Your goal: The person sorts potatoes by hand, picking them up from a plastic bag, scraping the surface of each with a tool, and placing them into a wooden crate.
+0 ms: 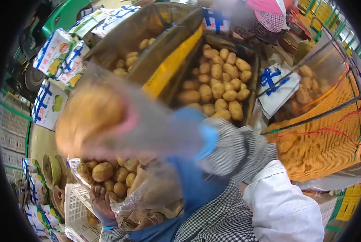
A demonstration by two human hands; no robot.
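A potato (89, 117), blurred and close to the camera, is held up in the right hand (120, 129); the fingers are too smeared for the grip to be told for certain, though they appear closed about it. Below it, a clear bag (128, 189) of potatoes is held open at its lip by the left hand (101, 201), whose fingers are curled and pinching the plastic, over a white crate (77, 209). Further out, a lined bin (216, 84) heaped with potatoes is seen, with an orange net sack (325, 137) to its right and printed cartons (55, 52) to the left. The potato could be dropped if the hold is loose, and the thin plastic could slip from the pinching fingers, so that the bag's contents would be spilled.
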